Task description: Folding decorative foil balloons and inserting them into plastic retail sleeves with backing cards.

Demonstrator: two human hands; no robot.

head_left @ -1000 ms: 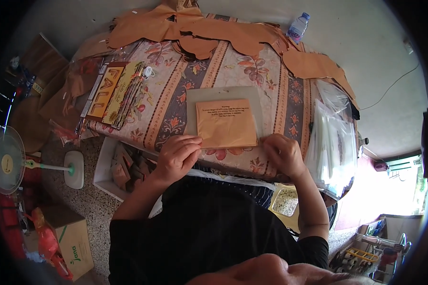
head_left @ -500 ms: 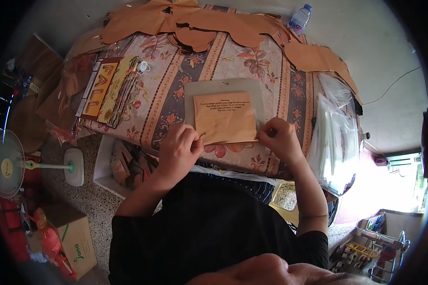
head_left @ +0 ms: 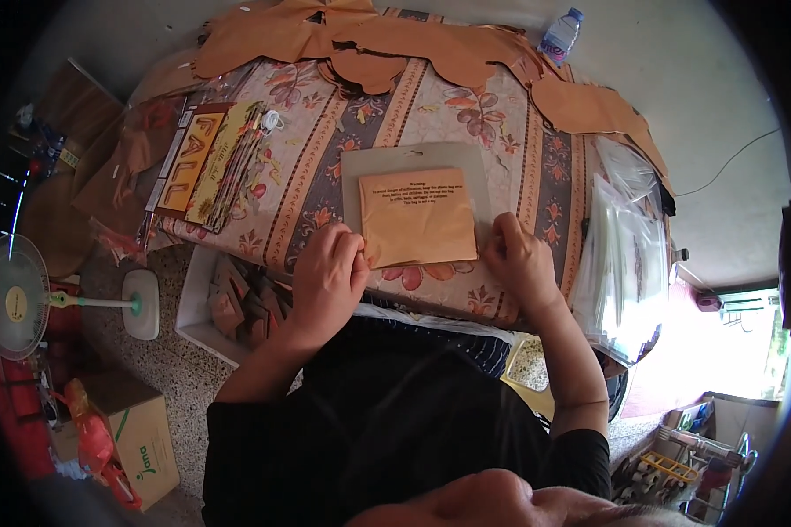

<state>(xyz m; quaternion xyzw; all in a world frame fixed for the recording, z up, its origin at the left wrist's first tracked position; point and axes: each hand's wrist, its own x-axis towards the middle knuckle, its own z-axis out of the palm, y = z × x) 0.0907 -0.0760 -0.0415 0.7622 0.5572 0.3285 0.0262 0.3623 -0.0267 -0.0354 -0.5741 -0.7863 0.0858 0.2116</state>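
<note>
A flat clear plastic bag [head_left: 413,158] with a hang hole in its upper part lies on the table in front of me. Inside it is a folded brown paper piece [head_left: 419,230], with printed lines over its upper half. My left hand [head_left: 327,274] is closed in a pinch at the bag's lower left edge. At the lower right edge, my right hand [head_left: 522,262] is also closed, fingertips pressed together. The thin film between the fingers of each hand is hard to make out.
A patterned cloth covers the table [head_left: 448,105]. Brown paper cutouts [head_left: 431,44] line its far side, near a water bottle [head_left: 560,37]. Packaged banners [head_left: 206,167] lie left; clear plastic sleeves [head_left: 620,255] lie right. Below left stand a box of brown pieces [head_left: 237,307] and a fan [head_left: 16,299].
Both hands have shifted slightly outward from the brown paper, and the right one a little upward. The bag stays flat in nearly the same place.
</note>
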